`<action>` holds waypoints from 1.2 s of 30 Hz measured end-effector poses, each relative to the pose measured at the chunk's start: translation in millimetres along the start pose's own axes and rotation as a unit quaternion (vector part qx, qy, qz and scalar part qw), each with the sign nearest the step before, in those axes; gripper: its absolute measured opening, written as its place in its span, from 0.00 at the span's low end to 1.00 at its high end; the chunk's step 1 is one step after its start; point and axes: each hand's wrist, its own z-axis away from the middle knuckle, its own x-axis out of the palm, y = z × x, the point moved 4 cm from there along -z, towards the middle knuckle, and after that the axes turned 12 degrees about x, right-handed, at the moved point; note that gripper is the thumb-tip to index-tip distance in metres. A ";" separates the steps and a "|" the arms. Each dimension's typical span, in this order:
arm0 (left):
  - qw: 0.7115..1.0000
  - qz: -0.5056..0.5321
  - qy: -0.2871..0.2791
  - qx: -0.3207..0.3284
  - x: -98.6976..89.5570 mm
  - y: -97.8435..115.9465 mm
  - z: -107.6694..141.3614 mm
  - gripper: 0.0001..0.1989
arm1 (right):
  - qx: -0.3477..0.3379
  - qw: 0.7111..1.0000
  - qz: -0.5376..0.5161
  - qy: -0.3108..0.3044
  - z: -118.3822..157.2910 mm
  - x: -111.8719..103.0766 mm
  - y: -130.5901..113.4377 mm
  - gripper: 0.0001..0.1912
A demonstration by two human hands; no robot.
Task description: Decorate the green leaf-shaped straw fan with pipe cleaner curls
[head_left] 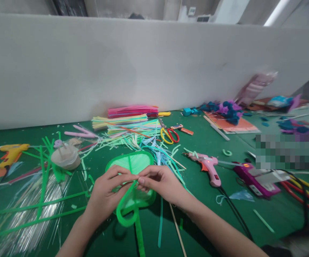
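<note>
My left hand [107, 189] and my right hand [163, 184] meet with fingertips together, pinching a bright green pipe cleaner [127, 222] that curls down in a loop. Just behind my fingers is a green leaf shape [140, 160], with a fuzzy pipe-cleaner rim, a centre rib and thin translucent green filling. Its green wrapped stem [139, 235] runs down towards the bottom edge. The exact spot where my fingertips press is partly hidden by the fingers themselves.
A pink glue gun [209, 164] lies at right, near a purple glue gun [258, 182]. Scissors [167, 135] and bundles of coloured pipe cleaners [133, 111] lie behind. At left are a yellow glue gun [12, 154], a pale cup [66, 157] and clear sticks [34, 228].
</note>
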 end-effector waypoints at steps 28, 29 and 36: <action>0.947 -0.308 -0.090 0.027 19.7 39.0 3.4 0.10 | -0.193 0.689 0.682 0.151 14.1 25.9 -33.7 0.16; 0.949 -0.304 -0.071 0.033 19.0 40.7 3.3 0.10 | -0.178 0.720 0.655 0.145 14.1 24.8 -37.0 0.16; 0.957 -0.275 0.039 0.078 15.0 54.0 14.4 0.07 | -0.051 0.954 0.261 0.135 5.2 -2.5 -45.6 0.21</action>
